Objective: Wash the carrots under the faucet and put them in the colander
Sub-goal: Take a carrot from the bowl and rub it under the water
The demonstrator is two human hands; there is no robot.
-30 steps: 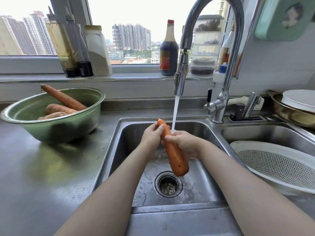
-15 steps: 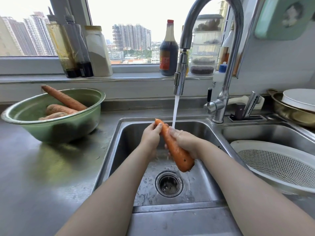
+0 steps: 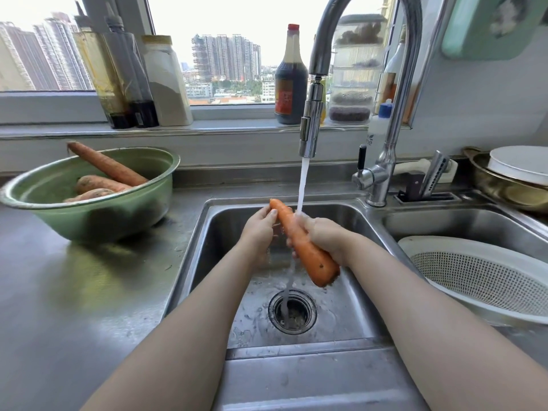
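- A home kitchen, no doubt: a steel double sink [image 3: 350, 307] set in a steel counter [image 3: 74, 292], with a tall arched faucet [image 3: 385, 161] running.
- Sauce and oil bottles [image 3: 124, 81] line the windowsill [image 3: 207, 129] behind it.
- A green bowl [image 3: 98, 215] of carrots sits at the counter's back left.
- Apartment towers [image 3: 228, 57] outside the window put us high up.
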